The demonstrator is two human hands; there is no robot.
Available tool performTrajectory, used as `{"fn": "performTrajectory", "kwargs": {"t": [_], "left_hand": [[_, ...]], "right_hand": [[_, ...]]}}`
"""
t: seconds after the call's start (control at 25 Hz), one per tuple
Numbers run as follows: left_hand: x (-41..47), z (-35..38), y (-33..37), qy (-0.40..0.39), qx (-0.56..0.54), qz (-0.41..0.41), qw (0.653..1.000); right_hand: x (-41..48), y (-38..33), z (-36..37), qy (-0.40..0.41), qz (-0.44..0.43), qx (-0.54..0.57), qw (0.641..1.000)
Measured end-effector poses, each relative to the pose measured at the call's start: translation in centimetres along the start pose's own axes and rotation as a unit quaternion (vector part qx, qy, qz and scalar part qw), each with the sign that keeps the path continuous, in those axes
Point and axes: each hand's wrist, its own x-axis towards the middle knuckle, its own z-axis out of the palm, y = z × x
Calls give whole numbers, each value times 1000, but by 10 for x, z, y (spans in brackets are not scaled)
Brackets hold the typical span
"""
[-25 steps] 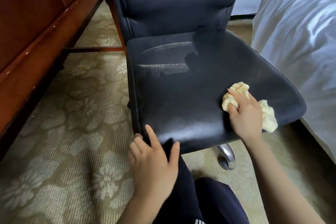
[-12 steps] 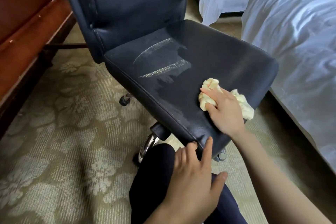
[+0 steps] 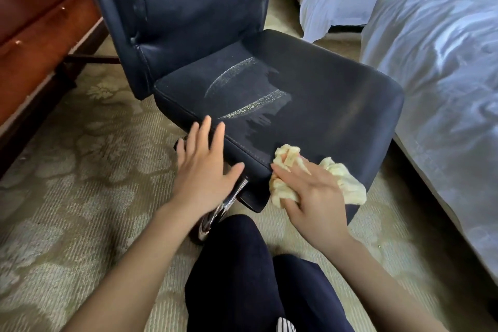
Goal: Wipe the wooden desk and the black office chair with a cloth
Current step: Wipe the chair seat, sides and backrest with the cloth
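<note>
The right grip (image 3: pixel 315 197) curls round the crumpled yellow cloth (image 3: pixel 347 183), pressing it on the near corner of the black office chair (image 3: pixel 323 105) seat, at the seat's 6 o'clock. The left grip (image 3: pixel 204 167), fingers spread, sits at the cloth's 9 o'clock beside the seat edge.

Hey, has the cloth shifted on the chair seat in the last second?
Yes. The cloth in the right hand slid from the top of the chair seat to its near corner, and now drapes over the edge.
</note>
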Motion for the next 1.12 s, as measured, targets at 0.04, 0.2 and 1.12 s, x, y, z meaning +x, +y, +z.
{"fn": "performTrajectory", "kwargs": {"t": [0.04, 0.2, 1.12], "left_hand": [[12, 0, -7, -16, 5, -21, 1000], [42, 5, -21, -77, -5, -66, 995], [0, 9, 10, 26, 15, 68, 997]], "right_hand": [[3, 2, 1, -9, -4, -7, 1000], [39, 17, 4, -95, 55, -30, 993], [183, 55, 58, -143, 75, -7, 987]]}}
